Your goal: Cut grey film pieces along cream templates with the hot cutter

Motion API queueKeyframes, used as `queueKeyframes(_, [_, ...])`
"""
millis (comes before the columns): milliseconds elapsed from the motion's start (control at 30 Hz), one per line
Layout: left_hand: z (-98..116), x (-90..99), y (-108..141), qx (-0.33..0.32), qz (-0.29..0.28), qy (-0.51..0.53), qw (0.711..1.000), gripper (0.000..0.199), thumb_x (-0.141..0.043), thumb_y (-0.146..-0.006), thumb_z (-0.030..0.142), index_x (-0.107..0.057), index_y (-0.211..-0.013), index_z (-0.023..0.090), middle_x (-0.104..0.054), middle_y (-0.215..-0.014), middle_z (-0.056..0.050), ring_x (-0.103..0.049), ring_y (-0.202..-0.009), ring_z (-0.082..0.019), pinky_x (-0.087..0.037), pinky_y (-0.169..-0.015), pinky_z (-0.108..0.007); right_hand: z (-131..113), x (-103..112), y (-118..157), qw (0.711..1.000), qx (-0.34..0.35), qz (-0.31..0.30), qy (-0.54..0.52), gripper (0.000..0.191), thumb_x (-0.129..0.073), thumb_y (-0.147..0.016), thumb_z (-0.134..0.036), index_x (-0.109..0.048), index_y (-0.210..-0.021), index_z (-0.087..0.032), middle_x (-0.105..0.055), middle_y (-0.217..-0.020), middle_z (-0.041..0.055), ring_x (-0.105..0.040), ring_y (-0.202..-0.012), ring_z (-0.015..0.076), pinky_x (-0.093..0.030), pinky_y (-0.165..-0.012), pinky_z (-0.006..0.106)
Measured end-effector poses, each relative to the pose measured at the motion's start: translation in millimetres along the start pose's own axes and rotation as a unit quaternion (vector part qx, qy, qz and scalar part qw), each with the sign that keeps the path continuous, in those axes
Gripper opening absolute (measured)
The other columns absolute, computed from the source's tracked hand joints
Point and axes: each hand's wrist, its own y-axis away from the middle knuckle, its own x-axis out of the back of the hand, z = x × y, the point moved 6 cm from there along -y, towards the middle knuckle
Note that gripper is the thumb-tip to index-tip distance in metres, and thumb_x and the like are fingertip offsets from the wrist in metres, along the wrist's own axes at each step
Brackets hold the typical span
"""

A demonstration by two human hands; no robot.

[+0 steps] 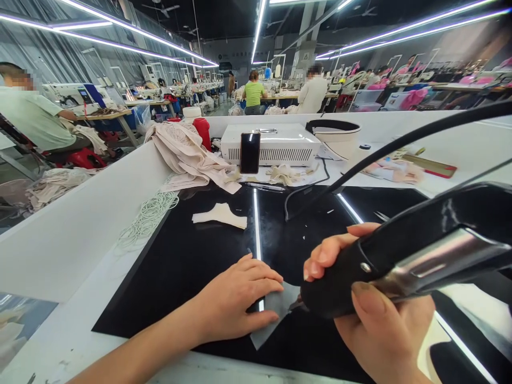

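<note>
My left hand (pixel 240 298) lies palm down, fingers spread, on a small translucent grey piece (pixel 274 309) on the glossy black board (pixel 160 282). Wrapped round a black handheld tool (pixel 416 250) with a silver metal strip is my right hand (pixel 372 304); its thumb presses the near side and its fingertips show at the far side. The tool's tip points left, close to the right edge of the grey piece. A cream fabric cutout (pixel 220 215) rests farther back on the board. Part of another pale piece (pixel 434 341) shows beneath my right wrist.
A thick black cable (pixel 400 130) arches to the tool. Behind the board are a phone (pixel 250 153), a white vented box (pixel 276 141), beige fabric (pixel 186 152) and a round container (pixel 336 140). Pale cord (pixel 148 216) lies left. People sit at tables beyond the low white walls.
</note>
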Motion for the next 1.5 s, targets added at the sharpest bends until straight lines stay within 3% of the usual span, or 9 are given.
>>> queueKeyframes(733, [0,-0.5,0,-0.011,0.003,-0.010,1.000,0.044,-0.081,-0.087,0.025,-0.065,-0.128,0.022,-0.065,-0.136,-0.006,-0.056,-0.129,-0.026,-0.029,-0.123,-0.050,-2,0,1,1.000,-0.001,0.001,0.021,0.032,-0.071,-0.094,-0.034,-0.056,-0.123,-0.031,-0.063,-0.088,0.0002,-0.060,-0.073,0.0195,-0.055,-0.064,0.036])
queueKeyframes(967, [3,5.8,1,0.003,-0.019,0.006,1.000,0.048,-0.082,-0.087,0.027,-0.064,-0.131,0.026,-0.060,-0.146,-0.005,-0.050,-0.139,-0.028,-0.019,-0.126,-0.057,-4,-2,-6,1.000,0.004,0.019,0.000,0.030,-0.072,-0.093,-0.032,-0.058,-0.120,-0.029,-0.063,-0.088,0.0000,-0.060,-0.072,0.0185,-0.056,-0.063,0.033])
queueKeyframes(1133, [3,6.9,6,-0.008,-0.069,0.027,0.997,0.056,-0.085,-0.084,0.033,-0.062,-0.136,0.027,-0.062,-0.143,-0.004,-0.045,-0.143,-0.031,-0.015,-0.126,-0.061,-5,-9,0,1.000,-0.009,0.003,-0.015,0.034,-0.074,-0.091,-0.039,-0.057,-0.120,-0.031,-0.061,-0.085,-0.0009,-0.057,-0.071,0.0177,-0.056,-0.065,0.033])
queueKeyframes(1500, [2,6.6,4,-0.031,-0.095,0.024,0.995,0.071,-0.082,-0.086,0.045,-0.052,-0.148,0.030,-0.056,-0.150,-0.004,-0.041,-0.146,-0.031,-0.010,-0.127,-0.057,-5,-11,7,1.000,-0.020,-0.001,0.001,0.034,-0.072,-0.093,-0.039,-0.055,-0.120,-0.028,-0.060,-0.085,0.0002,-0.060,-0.072,0.0178,-0.058,-0.067,0.035])
